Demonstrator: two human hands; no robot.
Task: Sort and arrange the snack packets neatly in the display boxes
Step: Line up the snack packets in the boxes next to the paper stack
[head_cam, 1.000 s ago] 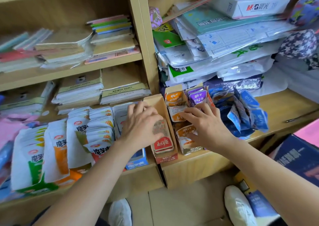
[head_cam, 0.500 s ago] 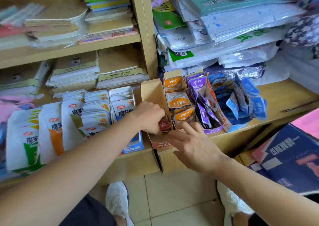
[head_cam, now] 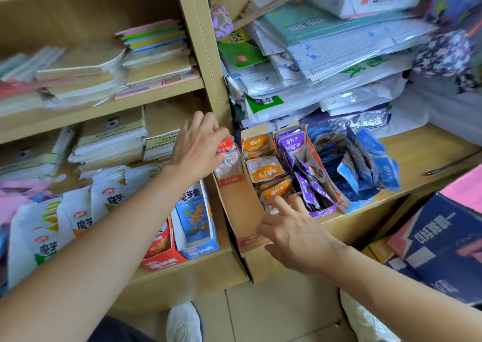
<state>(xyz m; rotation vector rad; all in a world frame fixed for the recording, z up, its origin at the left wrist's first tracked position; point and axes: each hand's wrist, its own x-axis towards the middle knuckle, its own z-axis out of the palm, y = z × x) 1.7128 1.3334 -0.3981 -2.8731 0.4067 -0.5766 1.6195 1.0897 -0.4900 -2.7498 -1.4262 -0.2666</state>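
L hand (head_cam: 198, 148) has pushed red packets (head_cam: 228, 159) to back of red box (head_cam: 242, 206), grip unclear; R hand (head_cam: 294, 234), fingers loose and holding nothing, touches orange packet (head_cam: 277, 191) just right of box, so next I'd straighten it.

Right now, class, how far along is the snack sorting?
Done: orange packets sit grouped together. In hand: left hand presses red packets at the rear of the brown box; right hand touches the front orange packet. Left: purple packets lean untidily, blue packets lie heaped.
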